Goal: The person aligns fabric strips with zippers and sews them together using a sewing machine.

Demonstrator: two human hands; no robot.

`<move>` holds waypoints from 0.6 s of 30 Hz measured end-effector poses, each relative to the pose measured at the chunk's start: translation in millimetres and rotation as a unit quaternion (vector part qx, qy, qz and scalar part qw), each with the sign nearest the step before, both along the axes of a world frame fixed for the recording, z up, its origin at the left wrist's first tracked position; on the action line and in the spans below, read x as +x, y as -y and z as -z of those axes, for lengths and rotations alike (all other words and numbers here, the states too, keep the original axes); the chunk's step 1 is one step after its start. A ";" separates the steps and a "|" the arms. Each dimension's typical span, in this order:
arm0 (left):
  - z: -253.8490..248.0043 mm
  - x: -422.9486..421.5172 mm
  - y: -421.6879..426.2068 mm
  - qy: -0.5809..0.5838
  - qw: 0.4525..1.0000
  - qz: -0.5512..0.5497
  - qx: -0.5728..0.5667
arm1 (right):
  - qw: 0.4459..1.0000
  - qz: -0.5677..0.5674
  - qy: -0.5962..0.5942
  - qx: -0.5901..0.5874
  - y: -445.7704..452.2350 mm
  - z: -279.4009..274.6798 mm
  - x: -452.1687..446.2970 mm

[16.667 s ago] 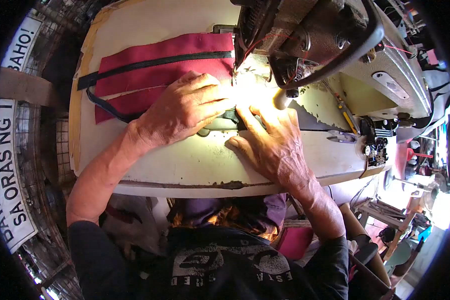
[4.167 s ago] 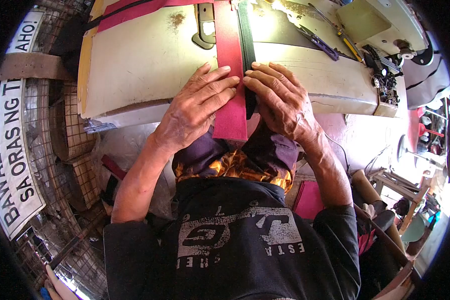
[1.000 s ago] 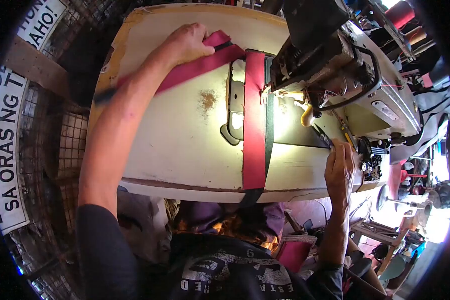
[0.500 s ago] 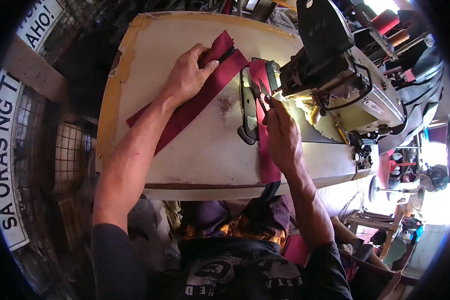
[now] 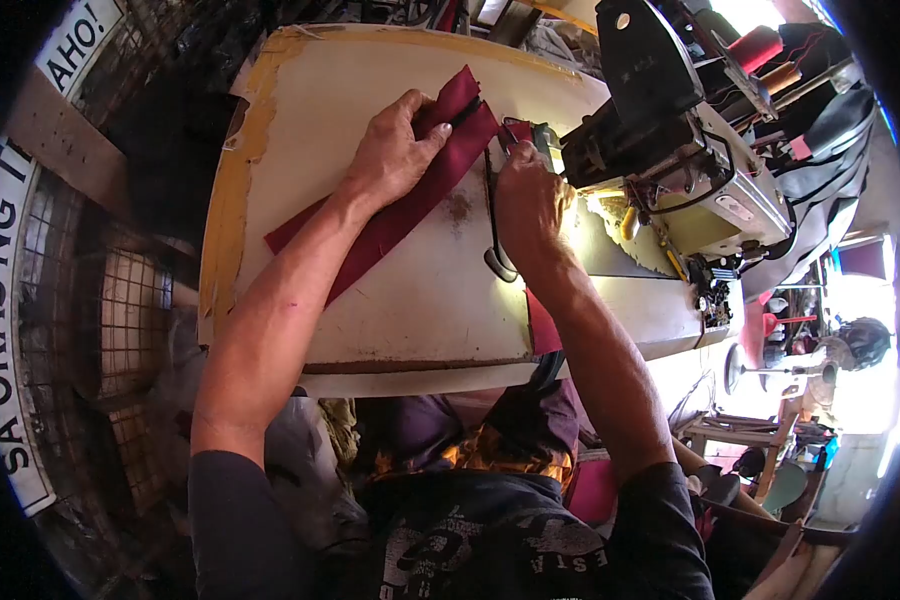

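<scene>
A maroon fabric strip (image 5: 410,220) with a black zipper (image 5: 462,110) set in its upper end lies slantwise on the table. My left hand (image 5: 395,150) pinches that upper end between thumb and fingers. Close by on the right, my right hand (image 5: 533,195) is closed around small dark scissors (image 5: 511,128); only their tips show, at the strip's right edge, and I cannot tell whether they touch it. Beneath my right hand and forearm runs a second maroon strip (image 5: 543,325), mostly covered. A dark curved handle (image 5: 500,264) shows beside my right wrist.
A sewing machine (image 5: 735,200) stands at the right, its lamp lighting the bed. Thread spools (image 5: 755,48) sit on a stand behind it. The pale tabletop (image 5: 420,310) has yellow tape (image 5: 232,190) along its left edge. A fan (image 5: 740,368) stands farther right.
My right hand has moved up and left with the scissors, towards the zipper end of the strip. My left hand and its strip have shifted slightly right.
</scene>
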State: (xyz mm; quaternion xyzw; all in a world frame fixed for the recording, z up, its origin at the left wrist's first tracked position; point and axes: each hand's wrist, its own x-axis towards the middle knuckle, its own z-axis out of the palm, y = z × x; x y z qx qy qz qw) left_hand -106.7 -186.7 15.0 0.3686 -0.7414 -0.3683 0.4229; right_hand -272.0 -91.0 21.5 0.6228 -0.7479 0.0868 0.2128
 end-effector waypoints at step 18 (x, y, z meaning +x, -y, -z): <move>-11.9 -21.6 -40.6 0.102 0.988 -0.047 0.107 | 0.985 -0.011 -0.151 0.087 18.4 -56.1 3.2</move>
